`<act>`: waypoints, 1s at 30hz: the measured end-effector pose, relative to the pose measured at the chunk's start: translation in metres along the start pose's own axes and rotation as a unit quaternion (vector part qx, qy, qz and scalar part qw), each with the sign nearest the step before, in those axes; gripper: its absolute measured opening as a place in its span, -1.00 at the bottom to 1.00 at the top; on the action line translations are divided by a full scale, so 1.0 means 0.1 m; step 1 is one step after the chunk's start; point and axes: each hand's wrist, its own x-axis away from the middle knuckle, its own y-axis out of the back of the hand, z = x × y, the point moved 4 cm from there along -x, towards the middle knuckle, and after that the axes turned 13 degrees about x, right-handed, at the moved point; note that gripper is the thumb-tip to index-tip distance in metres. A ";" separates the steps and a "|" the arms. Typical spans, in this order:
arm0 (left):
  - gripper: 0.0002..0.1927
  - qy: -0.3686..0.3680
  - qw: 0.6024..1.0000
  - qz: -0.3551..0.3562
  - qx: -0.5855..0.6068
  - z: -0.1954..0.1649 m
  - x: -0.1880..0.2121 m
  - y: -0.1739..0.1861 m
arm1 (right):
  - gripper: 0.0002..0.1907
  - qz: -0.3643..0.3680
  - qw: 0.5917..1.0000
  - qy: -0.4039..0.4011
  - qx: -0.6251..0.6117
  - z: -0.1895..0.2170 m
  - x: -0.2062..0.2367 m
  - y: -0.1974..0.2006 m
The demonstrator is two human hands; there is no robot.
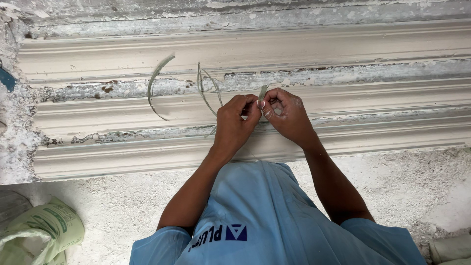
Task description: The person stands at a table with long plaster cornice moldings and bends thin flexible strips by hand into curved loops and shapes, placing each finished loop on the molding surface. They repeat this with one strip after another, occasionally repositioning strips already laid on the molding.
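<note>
Green woven plastic sack [41, 234] sat slumped at the lower left, its contents hidden. Long white moulded plaster cornice strips [245, 54] filled the upper view, dusty floor lying open below them. Thin pale-green curling plastic strap [156, 83] looped leftward over the cornice, its near end pinched by the left hand [236, 120] and right hand [289, 115], fingers clenched together.

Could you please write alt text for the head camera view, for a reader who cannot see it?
Two hands, left and right, pinch a thin pale strip above a long white plaster moulding. Curled strips loop to the left; a green sack lies on the dusty floor.
</note>
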 end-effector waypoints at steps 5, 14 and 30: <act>-0.84 -0.017 1.000 0.011 -0.024 0.01 0.00 -0.01 | -0.83 0.003 0.997 0.016 0.082 0.00 -0.01 0.01; -0.81 0.028 1.000 0.009 -0.005 0.03 0.00 -0.04 | -0.86 -0.001 0.998 0.037 0.049 -0.06 -0.02 -0.01; -0.82 0.047 0.998 0.030 0.010 0.24 0.11 -0.22 | -0.88 0.034 0.995 0.002 0.092 -0.31 0.13 0.06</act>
